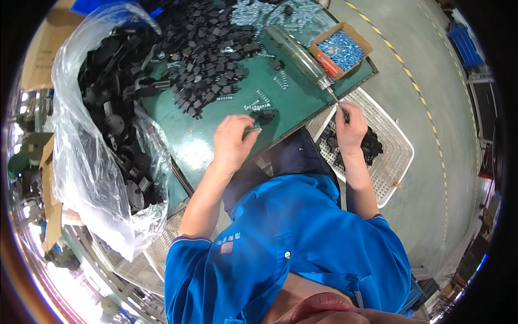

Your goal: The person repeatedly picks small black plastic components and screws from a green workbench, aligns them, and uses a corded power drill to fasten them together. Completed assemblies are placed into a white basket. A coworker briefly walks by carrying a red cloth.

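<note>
My left hand [232, 141] rests on the green table [216, 124] near its front edge, fingers curled around a small metal spring next to a small black plastic part [264, 115]. My right hand [350, 127] is held over a white perforated basket [396, 156] to the right, fingers closed on a small dark piece just under the metal tip of a hanging powered screwdriver [299, 54]. Whether the tip touches the piece cannot be told. Black finished parts [372, 146] lie in the basket under that hand.
A heap of small black plastic parts [208, 48] covers the far table. Loose springs [259, 100] lie scattered around it. A cardboard box of bluish screws [341, 49] stands at the far right corner. A clear plastic bag of large black parts [102, 135] fills the left side.
</note>
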Motion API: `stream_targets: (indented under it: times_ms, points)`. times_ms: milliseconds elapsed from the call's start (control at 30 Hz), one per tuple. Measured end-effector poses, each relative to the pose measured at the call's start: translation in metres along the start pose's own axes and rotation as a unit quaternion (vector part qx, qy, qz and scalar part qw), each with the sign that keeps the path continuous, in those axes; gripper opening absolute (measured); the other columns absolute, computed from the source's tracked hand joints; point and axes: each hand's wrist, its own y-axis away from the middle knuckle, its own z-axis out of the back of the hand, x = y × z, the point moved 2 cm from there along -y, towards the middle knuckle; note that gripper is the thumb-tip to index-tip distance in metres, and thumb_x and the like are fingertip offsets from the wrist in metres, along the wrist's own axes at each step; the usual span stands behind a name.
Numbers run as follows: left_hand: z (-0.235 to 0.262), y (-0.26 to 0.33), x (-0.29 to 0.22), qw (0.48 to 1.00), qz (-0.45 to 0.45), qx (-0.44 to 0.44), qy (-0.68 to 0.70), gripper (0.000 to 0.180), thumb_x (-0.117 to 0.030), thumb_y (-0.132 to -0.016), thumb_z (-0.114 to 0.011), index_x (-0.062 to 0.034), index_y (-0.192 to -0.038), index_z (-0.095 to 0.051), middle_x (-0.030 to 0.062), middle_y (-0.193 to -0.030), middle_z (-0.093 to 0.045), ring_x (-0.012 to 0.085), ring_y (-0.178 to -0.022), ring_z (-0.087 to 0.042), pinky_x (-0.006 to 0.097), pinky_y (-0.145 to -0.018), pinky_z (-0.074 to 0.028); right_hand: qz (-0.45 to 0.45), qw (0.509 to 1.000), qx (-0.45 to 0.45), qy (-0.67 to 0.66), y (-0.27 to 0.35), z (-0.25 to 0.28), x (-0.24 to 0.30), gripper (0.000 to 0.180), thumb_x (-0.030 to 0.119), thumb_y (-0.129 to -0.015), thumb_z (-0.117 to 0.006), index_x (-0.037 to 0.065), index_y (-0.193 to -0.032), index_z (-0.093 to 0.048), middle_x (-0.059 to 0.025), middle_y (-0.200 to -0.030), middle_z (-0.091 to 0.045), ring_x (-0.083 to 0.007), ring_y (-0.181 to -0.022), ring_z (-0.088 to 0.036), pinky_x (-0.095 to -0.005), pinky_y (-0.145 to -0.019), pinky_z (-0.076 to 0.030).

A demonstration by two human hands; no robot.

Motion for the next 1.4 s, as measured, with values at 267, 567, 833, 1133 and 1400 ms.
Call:
stream_targets:
  times_ms: [267,567,833,1133,1400]
  points:
    - [0.032,0.066,0.028,0.957,0.226,-0.023,0.182,0.018,0.0,-0.082,-0.073,0.0001,-0.091,-0.058,0.0046,-0.083,-0.065,0.0097,-0.072,-0.06,0.025,-0.066,-0.049,-0.189,0.959,-0.054,-0.204,0.025,-0.018,-0.023,0.012,-0.002,-0.084,-0.072,-0.001,-0.094,-0.065,-0.0062,-0.091,-0.068,-0.0099,-0.08,-0.063,-0.0231,-0.074,-0.052]
    - [0.037,0.071,0.022,0.972,0.179,-0.027,0.147,0.019,0.002,-0.078,-0.074,-0.0009,-0.089,-0.06,0.0079,-0.085,-0.066,0.0142,-0.07,-0.062,0.026,-0.066,-0.05,-0.099,0.989,-0.01,-0.111,0.011,-0.009,-0.017,0.015,-0.003,-0.082,-0.071,0.0,-0.093,-0.062,-0.0131,-0.102,-0.062,-0.0211,-0.084,-0.063,-0.0302,-0.073,-0.052]
    - [0.032,0.043,0.004,0.959,0.185,0.026,0.212,0.019,0.0,-0.081,-0.071,-0.0007,-0.099,-0.067,0.0082,-0.09,-0.065,0.017,-0.075,-0.064,0.029,-0.071,-0.052,0.174,0.96,0.217,-0.043,-0.03,-0.043,0.113,0.04,0.012,-0.072,-0.078,0.008,-0.108,-0.063,-0.0096,-0.103,-0.061,-0.0289,-0.095,-0.061,-0.0401,-0.08,-0.05]
    - [0.01,0.051,0.014,0.801,0.329,-0.025,0.5,0.012,-0.001,-0.093,-0.062,0.0037,-0.104,-0.063,0.0091,-0.091,-0.068,0.0137,-0.079,-0.065,0.026,-0.072,-0.054,0.039,0.914,0.295,-0.274,-0.025,-0.041,0.125,0.033,0.002,-0.074,-0.076,0.002,-0.105,-0.066,-0.0106,-0.095,-0.062,-0.0225,-0.077,-0.062,-0.031,-0.066,-0.05]
    - [0.005,0.033,-0.012,0.881,0.262,0.067,0.388,0.006,0.0,-0.092,-0.062,0.0027,-0.097,-0.062,0.0063,-0.084,-0.067,0.0108,-0.073,-0.064,0.024,-0.065,-0.052,0.188,0.893,0.321,-0.255,-0.021,-0.029,0.134,0.035,0.006,-0.075,-0.077,0.003,-0.108,-0.067,-0.0117,-0.098,-0.062,-0.0264,-0.078,-0.064,-0.0339,-0.064,-0.052]
